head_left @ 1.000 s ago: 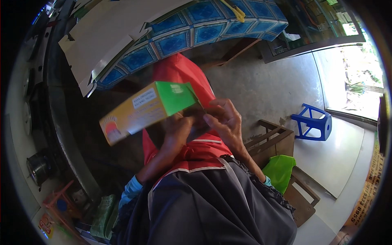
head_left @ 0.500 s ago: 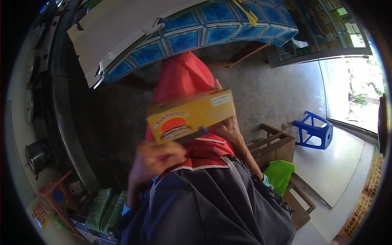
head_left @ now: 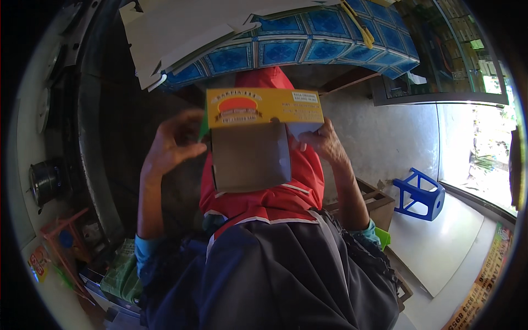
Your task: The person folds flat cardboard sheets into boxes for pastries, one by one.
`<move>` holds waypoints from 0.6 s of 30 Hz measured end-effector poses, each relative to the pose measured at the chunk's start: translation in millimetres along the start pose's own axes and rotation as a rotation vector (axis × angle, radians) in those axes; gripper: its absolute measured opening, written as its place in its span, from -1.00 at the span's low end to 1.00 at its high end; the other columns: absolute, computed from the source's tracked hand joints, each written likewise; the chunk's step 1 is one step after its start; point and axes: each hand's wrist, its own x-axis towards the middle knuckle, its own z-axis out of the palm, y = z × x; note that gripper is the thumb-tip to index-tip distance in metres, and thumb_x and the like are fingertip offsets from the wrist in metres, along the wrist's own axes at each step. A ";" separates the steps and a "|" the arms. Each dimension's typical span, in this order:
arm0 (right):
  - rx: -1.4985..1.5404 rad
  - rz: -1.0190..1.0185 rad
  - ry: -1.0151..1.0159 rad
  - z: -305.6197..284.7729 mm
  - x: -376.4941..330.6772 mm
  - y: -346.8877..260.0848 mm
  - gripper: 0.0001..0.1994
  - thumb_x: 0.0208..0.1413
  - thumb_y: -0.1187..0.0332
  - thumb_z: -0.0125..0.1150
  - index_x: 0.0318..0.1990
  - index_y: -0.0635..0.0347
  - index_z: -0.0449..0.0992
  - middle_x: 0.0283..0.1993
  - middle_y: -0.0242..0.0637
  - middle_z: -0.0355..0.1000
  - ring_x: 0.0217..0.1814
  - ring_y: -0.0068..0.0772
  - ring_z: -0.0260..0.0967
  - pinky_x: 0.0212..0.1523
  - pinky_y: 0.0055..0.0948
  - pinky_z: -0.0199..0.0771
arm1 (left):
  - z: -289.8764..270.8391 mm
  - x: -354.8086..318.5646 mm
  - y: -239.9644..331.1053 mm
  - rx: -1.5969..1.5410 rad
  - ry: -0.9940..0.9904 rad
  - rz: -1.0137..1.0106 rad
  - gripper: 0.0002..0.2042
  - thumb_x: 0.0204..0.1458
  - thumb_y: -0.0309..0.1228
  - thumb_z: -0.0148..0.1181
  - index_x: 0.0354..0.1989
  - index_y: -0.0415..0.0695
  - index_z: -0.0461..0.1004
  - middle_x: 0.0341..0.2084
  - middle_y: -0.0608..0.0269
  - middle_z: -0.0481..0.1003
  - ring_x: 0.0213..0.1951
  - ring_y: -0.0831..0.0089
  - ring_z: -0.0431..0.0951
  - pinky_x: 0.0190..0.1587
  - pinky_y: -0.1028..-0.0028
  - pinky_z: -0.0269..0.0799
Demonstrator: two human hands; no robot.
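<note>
A yellow cardboard box (head_left: 263,105) with a red oval print hangs in front of my red apron (head_left: 300,168). Its front is open, and the bare grey-brown inside (head_left: 250,157) faces me. My right hand (head_left: 325,144) grips the box at its right end, where a pale side flap (head_left: 304,127) shows. At the left end, my left hand (head_left: 171,146) is beside the box with thumb and fingers apart. A strip of green side panel (head_left: 204,127) shows by its fingertips, which are slightly blurred.
Flat white cardboard sheets (head_left: 187,33) lie on a table with a blue patterned cloth (head_left: 280,52), beside yellow string (head_left: 360,27). To the right stand a glass cabinet (head_left: 440,85), a blue plastic stool (head_left: 421,192) and a wooden frame (head_left: 371,201). A dark pot (head_left: 47,181) is at far left.
The box has risen and levelled out, and its open inside has turned into view. My left hand has moved up and outward from below the box to its left end.
</note>
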 end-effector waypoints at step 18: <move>-0.723 -0.747 -0.004 15.3 -34.5 56.3 -0.06 -0.18 0.21 0.48 0.37 0.29 0.11 0.40 0.27 0.10 0.33 0.24 0.23 0.24 0.00 0.27 | 30.7 -25.2 -19.6 0.870 -0.235 0.791 -0.18 -0.14 -0.36 0.43 0.33 -0.29 0.16 0.28 -0.30 0.23 0.29 -0.22 0.29 0.23 0.02 0.34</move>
